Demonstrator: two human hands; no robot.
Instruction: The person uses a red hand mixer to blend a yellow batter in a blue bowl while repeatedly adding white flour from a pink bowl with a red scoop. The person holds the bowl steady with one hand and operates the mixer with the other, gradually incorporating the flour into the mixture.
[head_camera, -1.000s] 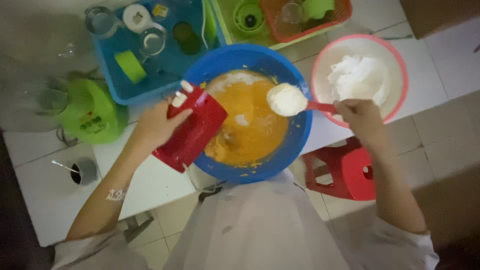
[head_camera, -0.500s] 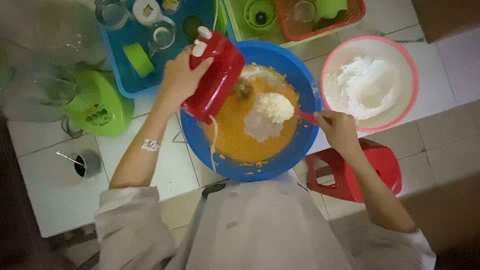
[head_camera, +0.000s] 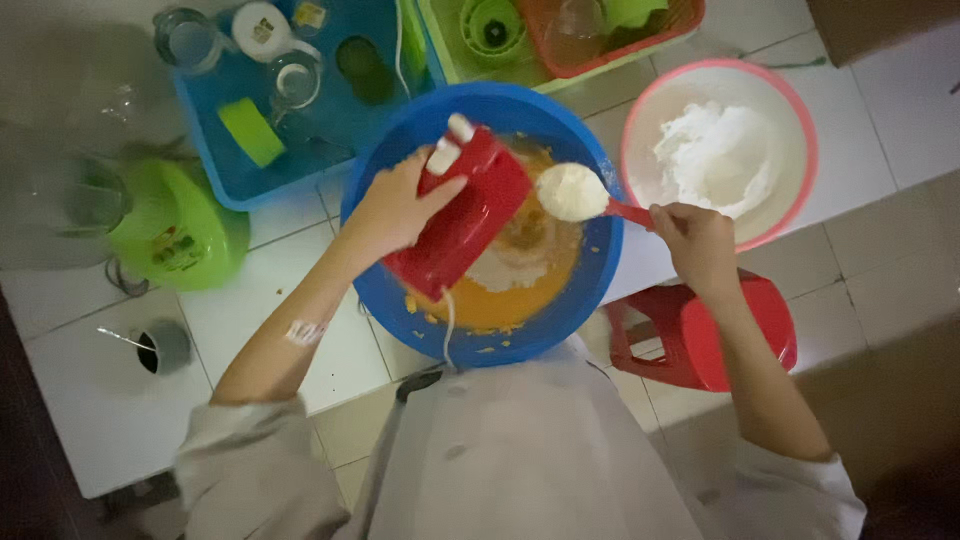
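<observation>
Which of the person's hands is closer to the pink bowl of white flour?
The right hand. It holds a red spoon right beside the pink bowl. The left hand grips the red hand mixer across the blue bowl, farther away.

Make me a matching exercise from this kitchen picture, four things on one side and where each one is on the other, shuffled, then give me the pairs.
1. red hand mixer
2. spoon of flour
3. pink bowl
4. red stool

A. on the floor
B. in the right hand
C. in the left hand
D. beside the blue bowl, holding white flour

Pairs: 1-C, 2-B, 3-D, 4-A
</observation>
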